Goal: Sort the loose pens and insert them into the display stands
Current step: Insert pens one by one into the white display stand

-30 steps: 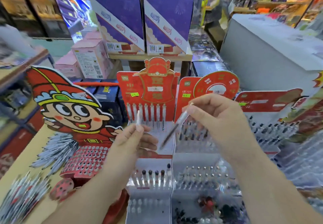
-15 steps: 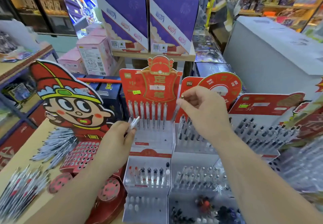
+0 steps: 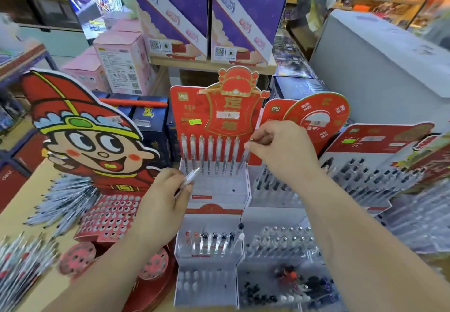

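Red cardboard display stand held seven clear pens in its far row. The right hand pinched an eighth pen at the row's right end; the left hand gripped a spare clear pen. Heaped loose pens on the left of the worktop suggested most sorting was undone.

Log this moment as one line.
right hand: pinches pen over red stand, top row, right end | left hand: holds second pen | loose pens: piled at far left

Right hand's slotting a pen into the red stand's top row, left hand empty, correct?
Not empty: the left hand pinches a clear pen, per the head view. The right hand is at the red stand's top row with a second pen.
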Action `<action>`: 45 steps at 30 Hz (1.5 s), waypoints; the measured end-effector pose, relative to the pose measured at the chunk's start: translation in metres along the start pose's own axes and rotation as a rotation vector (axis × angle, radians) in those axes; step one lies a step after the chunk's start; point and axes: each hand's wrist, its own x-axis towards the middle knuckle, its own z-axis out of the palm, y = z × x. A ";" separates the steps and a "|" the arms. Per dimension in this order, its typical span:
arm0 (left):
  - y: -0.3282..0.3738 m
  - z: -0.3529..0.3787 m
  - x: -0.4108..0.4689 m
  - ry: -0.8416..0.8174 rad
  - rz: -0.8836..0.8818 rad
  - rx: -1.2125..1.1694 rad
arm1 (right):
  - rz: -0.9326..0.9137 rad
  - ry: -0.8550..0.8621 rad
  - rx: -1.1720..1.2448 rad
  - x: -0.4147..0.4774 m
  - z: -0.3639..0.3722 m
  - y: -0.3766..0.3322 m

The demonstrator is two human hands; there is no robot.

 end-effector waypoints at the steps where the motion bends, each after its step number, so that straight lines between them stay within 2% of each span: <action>1: 0.000 0.000 0.000 -0.002 0.001 -0.005 | 0.014 -0.004 -0.008 0.001 0.000 -0.002; 16: 0.007 -0.005 -0.001 0.013 -0.038 -0.044 | 0.055 -0.076 -0.168 0.005 0.001 -0.010; 19: 0.024 -0.014 -0.002 0.095 -0.059 -0.094 | -0.006 0.074 -0.156 -0.005 -0.006 -0.010; 21: 0.039 -0.020 -0.003 0.095 -0.045 -0.233 | -0.101 0.193 -0.085 -0.017 -0.012 -0.015; 22: 0.048 -0.022 -0.003 0.073 -0.038 -0.313 | -0.132 0.194 -0.017 -0.024 -0.015 -0.019; 25: 0.069 -0.023 -0.002 -0.005 0.020 -0.403 | -0.108 0.010 0.218 -0.043 -0.022 -0.030; 27: 0.082 -0.019 -0.001 -0.044 0.069 -0.392 | -0.083 -0.105 0.318 -0.051 -0.021 -0.032; 29: 0.092 -0.013 -0.001 -0.081 0.111 -0.379 | -0.073 -0.133 0.365 -0.054 -0.019 -0.031; 31: 0.098 -0.009 -0.003 -0.098 0.129 -0.366 | -0.057 -0.122 0.382 -0.056 -0.018 -0.030; 35: 0.100 -0.004 -0.005 -0.024 0.160 -0.315 | -0.017 -0.105 0.422 -0.057 -0.022 -0.027; 41: 0.098 -0.006 -0.002 0.002 0.109 -0.323 | 0.001 -0.095 0.522 -0.049 -0.027 -0.028; 45: 0.079 -0.013 0.003 0.068 0.040 -0.186 | -0.046 -0.008 0.477 -0.036 -0.037 -0.026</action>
